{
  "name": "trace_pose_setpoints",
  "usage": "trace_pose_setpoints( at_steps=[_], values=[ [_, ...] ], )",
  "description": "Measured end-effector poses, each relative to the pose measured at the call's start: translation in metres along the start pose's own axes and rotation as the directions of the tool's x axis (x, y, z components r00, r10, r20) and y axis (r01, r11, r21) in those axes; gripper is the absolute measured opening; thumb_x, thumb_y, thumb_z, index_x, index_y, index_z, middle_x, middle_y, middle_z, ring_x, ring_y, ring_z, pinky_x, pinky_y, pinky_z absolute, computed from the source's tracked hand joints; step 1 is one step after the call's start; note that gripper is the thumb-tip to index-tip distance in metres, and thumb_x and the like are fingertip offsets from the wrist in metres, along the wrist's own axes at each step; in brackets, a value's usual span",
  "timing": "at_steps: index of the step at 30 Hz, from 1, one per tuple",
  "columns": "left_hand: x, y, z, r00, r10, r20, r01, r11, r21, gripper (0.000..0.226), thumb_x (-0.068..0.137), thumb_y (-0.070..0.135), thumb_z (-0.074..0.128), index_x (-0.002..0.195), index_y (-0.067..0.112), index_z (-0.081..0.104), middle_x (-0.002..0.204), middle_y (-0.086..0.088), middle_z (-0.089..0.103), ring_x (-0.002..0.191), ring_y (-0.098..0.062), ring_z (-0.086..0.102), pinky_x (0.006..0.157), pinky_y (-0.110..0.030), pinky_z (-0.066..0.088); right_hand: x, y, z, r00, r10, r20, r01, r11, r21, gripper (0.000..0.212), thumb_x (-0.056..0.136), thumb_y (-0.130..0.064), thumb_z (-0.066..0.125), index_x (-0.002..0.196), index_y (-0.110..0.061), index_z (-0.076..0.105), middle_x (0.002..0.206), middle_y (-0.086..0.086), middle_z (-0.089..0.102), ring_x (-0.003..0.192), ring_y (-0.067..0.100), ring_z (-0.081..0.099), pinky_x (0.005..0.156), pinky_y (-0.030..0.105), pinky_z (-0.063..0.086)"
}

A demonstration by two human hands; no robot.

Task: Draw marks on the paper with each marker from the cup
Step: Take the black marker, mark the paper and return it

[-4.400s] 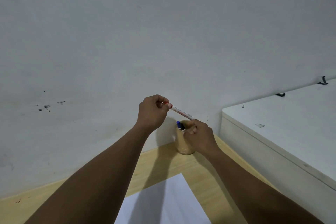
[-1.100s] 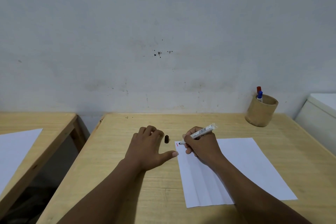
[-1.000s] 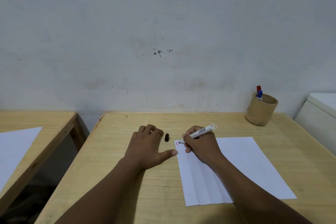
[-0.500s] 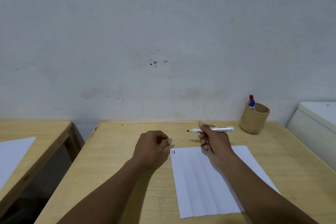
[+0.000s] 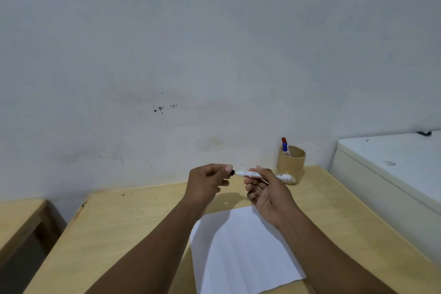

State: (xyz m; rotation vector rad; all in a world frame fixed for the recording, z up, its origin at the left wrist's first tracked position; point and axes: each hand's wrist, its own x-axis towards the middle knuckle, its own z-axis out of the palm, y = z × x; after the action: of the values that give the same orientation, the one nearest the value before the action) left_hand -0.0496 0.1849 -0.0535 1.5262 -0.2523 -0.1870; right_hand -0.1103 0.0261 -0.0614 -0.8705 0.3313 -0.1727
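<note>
My right hand (image 5: 267, 194) holds a white marker (image 5: 284, 176) level above the table, its tip end pointing left. My left hand (image 5: 206, 182) pinches the dark cap (image 5: 231, 172) at that tip end; whether the cap is fully seated I cannot tell. The white paper (image 5: 241, 253) lies on the wooden table (image 5: 119, 229) below both hands, its upper left corner hidden by my left arm. At the back right a tan cup (image 5: 291, 161) holds a red-capped marker (image 5: 283, 140) and a blue-capped marker (image 5: 284, 147).
A white cabinet (image 5: 391, 169) stands against the table's right edge. A second wooden table (image 5: 16, 217) sits at the left, across a narrow gap. The grey wall runs right behind the table.
Both hands have risen from the table and come together. The left hand picked up the cap and brought it to the marker's tip. The view tilted up, hiding the drawn marks.
</note>
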Motion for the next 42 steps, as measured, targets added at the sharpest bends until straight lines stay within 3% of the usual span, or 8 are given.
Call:
trace_pose_setpoints(
  at_steps=[5, 20, 27, 32, 34, 37, 39, 42],
  values=[
    [0.004, 0.006, 0.019, 1.0, -0.007, -0.026, 0.004, 0.993, -0.114, 0.021, 0.09, 0.029, 0.076, 0.089, 0.009, 0.079, 0.077, -0.003, 0.074, 0.069, -0.015, 0.071, 0.07, -0.028, 0.051, -0.002, -0.005, -0.003, 0.999, -0.001, 0.033, -0.002, 0.995, 0.096, 0.02, 0.095, -0.023, 0.062, 0.091, -0.005, 0.069, 0.068, 0.012, 0.068, 0.049, 0.014, 0.062, 0.045, 0.022, 0.045],
    [0.022, 0.012, 0.058, 0.998, 0.066, -0.023, -0.066, 0.997, -0.027, 0.024, 0.091, 0.031, 0.075, 0.092, 0.007, 0.078, 0.08, -0.003, 0.075, 0.08, -0.017, 0.069, 0.075, -0.033, 0.056, 0.012, -0.017, -0.014, 0.999, 0.0, 0.043, -0.01, 0.976, 0.218, 0.026, 0.094, -0.029, 0.067, 0.104, -0.005, 0.067, 0.073, 0.009, 0.072, 0.053, 0.013, 0.064, 0.047, 0.023, 0.047],
    [0.036, 0.012, 0.065, 0.995, 0.093, 0.045, -0.096, 0.992, 0.086, 0.02, 0.093, 0.029, 0.073, 0.09, 0.009, 0.076, 0.078, -0.002, 0.077, 0.074, -0.017, 0.073, 0.07, -0.031, 0.055, 0.028, -0.043, -0.033, 0.999, -0.036, 0.016, 0.035, 0.999, 0.028, 0.029, 0.094, -0.035, 0.066, 0.103, -0.008, 0.068, 0.074, 0.011, 0.069, 0.054, 0.016, 0.063, 0.048, 0.025, 0.043],
    [0.058, 0.032, 0.08, 0.974, 0.215, -0.076, -0.204, 0.969, 0.14, 0.016, 0.092, 0.026, 0.074, 0.088, 0.011, 0.076, 0.08, -0.007, 0.078, 0.066, -0.016, 0.075, 0.067, -0.031, 0.055, 0.044, -0.079, -0.055, 0.946, -0.247, -0.209, 0.208, 0.959, -0.19, 0.028, 0.089, -0.039, 0.071, 0.105, -0.016, 0.064, 0.076, 0.009, 0.058, 0.051, 0.017, 0.055, 0.047, 0.027, 0.036],
    [0.068, 0.042, 0.089, 0.958, 0.282, -0.044, -0.265, 0.937, 0.228, 0.017, 0.091, 0.026, 0.075, 0.086, 0.01, 0.076, 0.081, -0.009, 0.079, 0.064, -0.014, 0.076, 0.065, -0.029, 0.054, 0.047, -0.09, -0.071, 0.853, -0.476, -0.212, 0.261, 0.742, -0.617, 0.038, 0.084, -0.042, 0.075, 0.113, -0.023, 0.061, 0.088, 0.003, 0.06, 0.069, 0.019, 0.06, 0.058, 0.029, 0.042],
    [0.079, 0.052, 0.107, 0.942, 0.335, 0.024, -0.322, 0.88, 0.349, 0.019, 0.09, 0.03, 0.075, 0.087, 0.011, 0.077, 0.08, -0.005, 0.079, 0.066, -0.014, 0.077, 0.065, -0.022, 0.055, 0.055, -0.099, -0.086, 0.726, -0.679, 0.108, 0.244, 0.107, -0.964, 0.042, 0.082, -0.036, 0.075, 0.121, -0.033, 0.061, 0.101, 0.0, 0.056, 0.089, 0.018, 0.059, 0.071, 0.031, 0.045],
    [0.084, 0.056, 0.121, 0.932, 0.356, 0.068, -0.355, 0.857, 0.374, 0.02, 0.09, 0.031, 0.075, 0.088, 0.011, 0.077, 0.081, -0.003, 0.079, 0.066, -0.012, 0.076, 0.064, -0.017, 0.054, 0.061, -0.103, -0.087, 0.712, -0.663, 0.231, 0.273, -0.042, -0.961, 0.031, 0.085, -0.033, 0.072, 0.116, -0.029, 0.068, 0.097, -0.001, 0.058, 0.089, 0.02, 0.062, 0.071, 0.033, 0.048],
    [0.088, 0.062, 0.141, 0.913, 0.39, 0.118, -0.405, 0.834, 0.374, 0.028, 0.09, 0.041, 0.073, 0.098, 0.014, 0.076, 0.084, 0.002, 0.078, 0.074, -0.012, 0.075, 0.07, -0.021, 0.054, 0.074, -0.11, -0.089, 0.666, -0.691, 0.281, 0.293, -0.105, -0.95, 0.02, 0.093, -0.028, 0.065, 0.107, -0.017, 0.073, 0.087, 0.0, 0.066, 0.081, 0.022, 0.064, 0.069, 0.034, 0.049]
  ],
)
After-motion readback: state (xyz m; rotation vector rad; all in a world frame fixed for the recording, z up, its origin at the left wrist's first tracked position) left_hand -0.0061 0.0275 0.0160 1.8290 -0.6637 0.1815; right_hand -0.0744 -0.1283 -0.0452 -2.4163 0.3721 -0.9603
